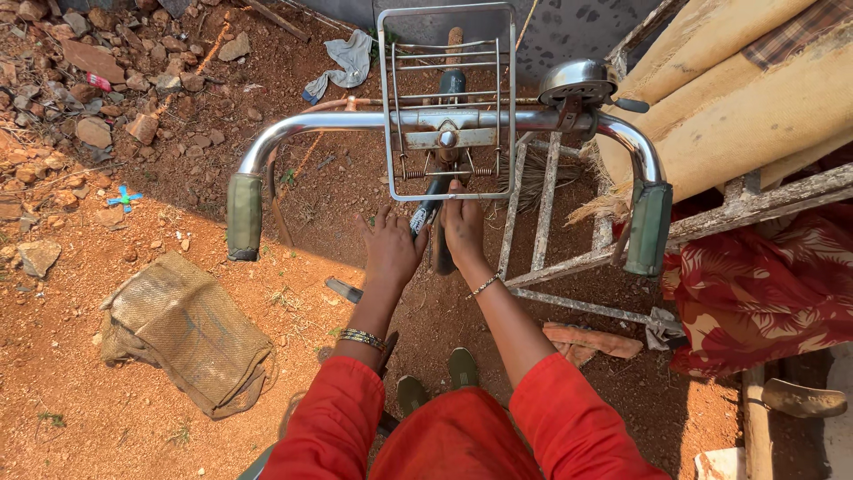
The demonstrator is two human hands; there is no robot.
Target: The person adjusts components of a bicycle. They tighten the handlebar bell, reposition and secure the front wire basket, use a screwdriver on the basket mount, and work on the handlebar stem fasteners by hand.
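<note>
A white-labelled dark bicycle frame tube point(427, 216) runs down below the chrome handlebar point(355, 122), which carries two green rubber grips point(243, 216), one wire basket point(447, 102) and one steel bell point(576, 82). Both arms reach forward: the left hand point(391, 249) lies spread against the tube, the right hand point(464, 229) curls around it.

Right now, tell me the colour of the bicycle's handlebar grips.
Both handlebar grips are dull green, worn and dusty, on the chrome handlebar; the head view shows them.
</note>
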